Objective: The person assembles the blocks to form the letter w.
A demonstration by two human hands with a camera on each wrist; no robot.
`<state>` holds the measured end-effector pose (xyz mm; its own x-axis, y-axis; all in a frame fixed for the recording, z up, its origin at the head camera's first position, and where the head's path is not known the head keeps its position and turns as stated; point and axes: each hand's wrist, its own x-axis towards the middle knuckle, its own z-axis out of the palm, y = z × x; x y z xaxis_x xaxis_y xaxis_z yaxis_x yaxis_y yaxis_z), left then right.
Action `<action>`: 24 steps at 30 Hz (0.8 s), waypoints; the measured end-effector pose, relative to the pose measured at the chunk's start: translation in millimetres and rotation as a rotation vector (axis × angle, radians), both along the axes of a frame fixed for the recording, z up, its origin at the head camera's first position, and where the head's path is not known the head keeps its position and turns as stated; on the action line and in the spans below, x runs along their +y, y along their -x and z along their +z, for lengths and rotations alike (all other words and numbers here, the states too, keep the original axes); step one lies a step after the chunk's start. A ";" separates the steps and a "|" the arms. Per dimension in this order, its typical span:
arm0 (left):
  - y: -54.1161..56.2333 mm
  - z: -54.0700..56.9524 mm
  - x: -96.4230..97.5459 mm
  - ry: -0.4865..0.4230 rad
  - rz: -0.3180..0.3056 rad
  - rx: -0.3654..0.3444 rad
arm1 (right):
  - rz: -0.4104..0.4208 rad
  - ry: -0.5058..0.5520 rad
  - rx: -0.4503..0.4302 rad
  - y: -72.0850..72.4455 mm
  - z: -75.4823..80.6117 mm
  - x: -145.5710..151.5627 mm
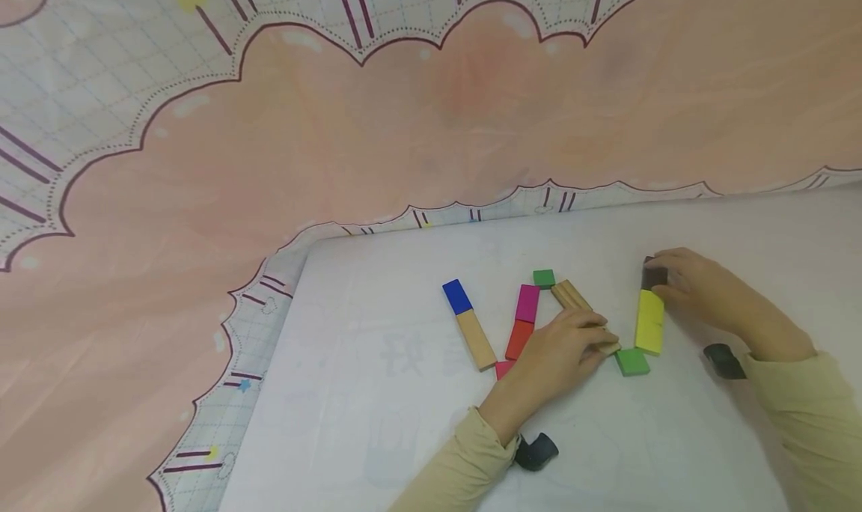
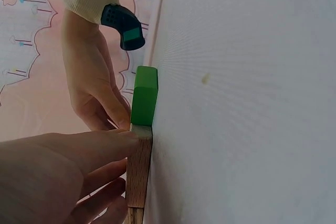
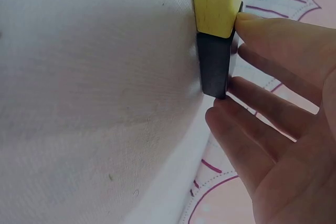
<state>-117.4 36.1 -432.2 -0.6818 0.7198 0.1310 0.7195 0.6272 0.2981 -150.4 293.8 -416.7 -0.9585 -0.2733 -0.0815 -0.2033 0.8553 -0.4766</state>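
Note:
My left hand (image 1: 552, 351) holds a plain wooden block (image 2: 139, 171), its fingertips by the end that meets a green block (image 1: 632, 362). Behind that hand, grooved wooden pieces (image 1: 569, 295) slant up to a second green block (image 1: 543, 278). With thumb and fingertips my right hand (image 1: 703, 291) holds a black block (image 1: 653, 276) at the far end of a yellow block (image 1: 649, 321). In the right wrist view the thumb lies along the side near their joint, and a fingertip meets the black end. The yellow block's near end stands by the lower green block.
Left of my hands, a blue block (image 1: 457, 297) tops a long wooden block (image 1: 476, 340). A magenta block (image 1: 527, 303), a red block (image 1: 519, 340) and a partly hidden pink block (image 1: 503, 370) follow. The white tabletop (image 1: 350, 332) ends at a patterned cloth (image 1: 404, 145).

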 end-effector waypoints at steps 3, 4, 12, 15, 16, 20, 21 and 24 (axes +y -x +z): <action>-0.2 -0.4 -0.2 0.003 0.001 0.005 | 0.001 -0.007 -0.002 0.1 0.7 -0.5; -0.2 -0.5 -0.3 0.005 0.001 0.006 | 0.001 -0.012 -0.002 0.3 0.8 -0.8; 0.4 1.4 -0.4 0.032 -0.012 0.003 | -0.007 -0.007 0.002 0.6 3.3 -5.2; 0.8 2.6 -0.8 0.041 -0.025 0.000 | 0.001 0.005 0.027 0.4 3.3 -5.8; 1.0 3.0 -0.9 0.045 -0.027 0.000 | 0.001 0.006 0.031 0.4 3.3 -6.1; 1.1 4.7 -0.7 0.058 -0.030 -0.007 | -0.006 -0.004 0.031 -0.6 4.1 -7.5; 1.1 5.1 -0.5 0.060 -0.029 -0.009 | -0.007 -0.004 0.032 -0.7 4.2 -7.7; 1.2 6.2 -0.6 0.058 -0.023 -0.010 | -0.008 -0.004 0.041 -1.3 4.1 -8.1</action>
<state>-118.7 35.5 -426.0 -0.6657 0.7417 0.0820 0.7314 0.6267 0.2688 -149.1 285.7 -412.6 -0.9631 -0.2657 -0.0427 -0.2163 0.8585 -0.4649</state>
